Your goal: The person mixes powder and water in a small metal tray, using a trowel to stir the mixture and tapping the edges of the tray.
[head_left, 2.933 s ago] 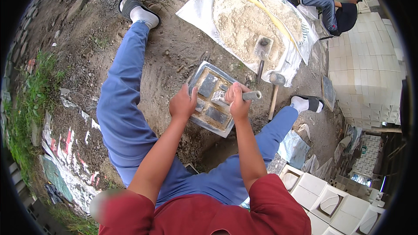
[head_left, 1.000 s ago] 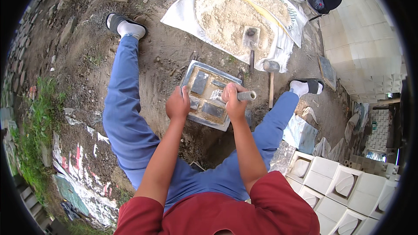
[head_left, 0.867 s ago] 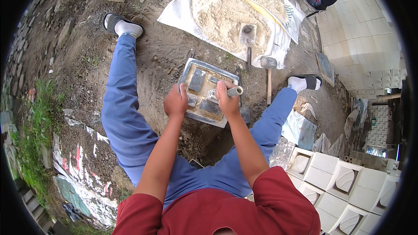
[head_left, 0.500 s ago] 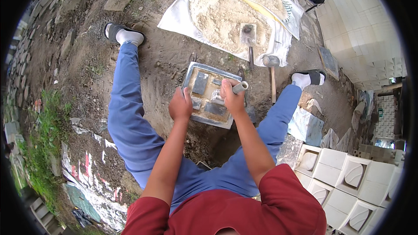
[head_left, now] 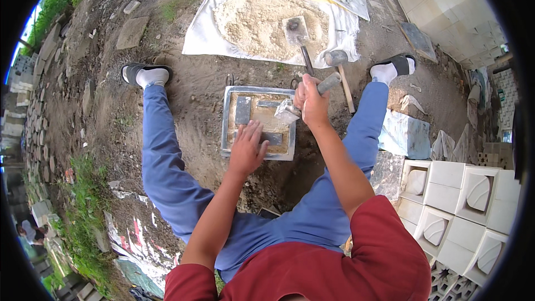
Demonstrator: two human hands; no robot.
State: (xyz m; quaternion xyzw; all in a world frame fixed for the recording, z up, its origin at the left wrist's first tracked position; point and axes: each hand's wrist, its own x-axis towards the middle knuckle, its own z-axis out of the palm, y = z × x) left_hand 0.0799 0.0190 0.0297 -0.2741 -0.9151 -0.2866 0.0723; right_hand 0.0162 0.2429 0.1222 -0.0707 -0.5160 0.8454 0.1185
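Observation:
A square metal mould (head_left: 225, 120) lies on the ground between my legs, filled with pale sandy mix around several dark grey plates (head_left: 243, 110). My left hand (head_left: 248, 147) rests on the mould's lower left part, fingers stretched out and covering some of the plates. Above the mould's right edge, my right hand (head_left: 312, 103) is wrapped round the thick grey round handle of a small trowel (head_left: 286, 111). The trowel's short blade, crusted with pale mix, points left over the mould.
Beyond the mould, a white sack sheet (head_left: 195, 39) bears a heap of pale sand (head_left: 245, 19) with a square-bladed shovel (head_left: 295, 29) on it. A mallet (head_left: 336, 58) lies to its right. White patterned blocks (head_left: 446, 181) are stacked at my right, near a pale wall (head_left: 440, 0).
My left hand has moved from the mould's left edge onto its surface. My right hand has lifted the trowel up and right, tilting it. The view has shifted.

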